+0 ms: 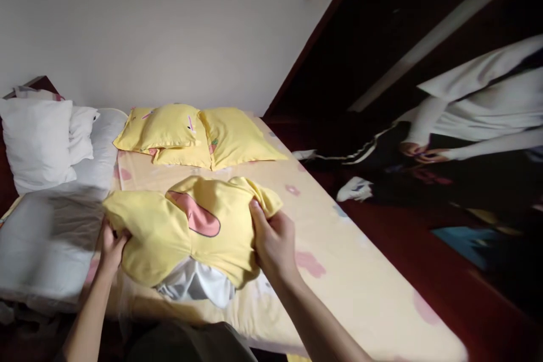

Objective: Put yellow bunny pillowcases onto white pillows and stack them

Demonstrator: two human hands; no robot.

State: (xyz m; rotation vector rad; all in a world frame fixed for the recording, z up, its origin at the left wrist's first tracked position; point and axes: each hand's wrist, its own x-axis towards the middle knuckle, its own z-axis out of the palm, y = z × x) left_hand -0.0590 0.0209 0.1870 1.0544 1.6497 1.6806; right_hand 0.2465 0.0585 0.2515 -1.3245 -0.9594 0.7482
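Between my two hands is a yellow pillowcase (229,220) with a pink oval patch, and a white pillow (199,283) shows at its near opening. My left hand (111,243) is closed on the case's left edge. On the right side, my right hand (274,237) grips the cloth with the thumb on top. The bundle is held over the near part of a bed (352,271) with a pale, patterned sheet. How far the pillow reaches inside the case is hidden.
Several yellow pillows (244,138) lie at the bed's far end. White pillows (38,141) and grey-white bedding (46,243) are at the left. Another person in a white top (487,104) sits at the right, hands together. A blue item (462,243) lies on the dark red floor.
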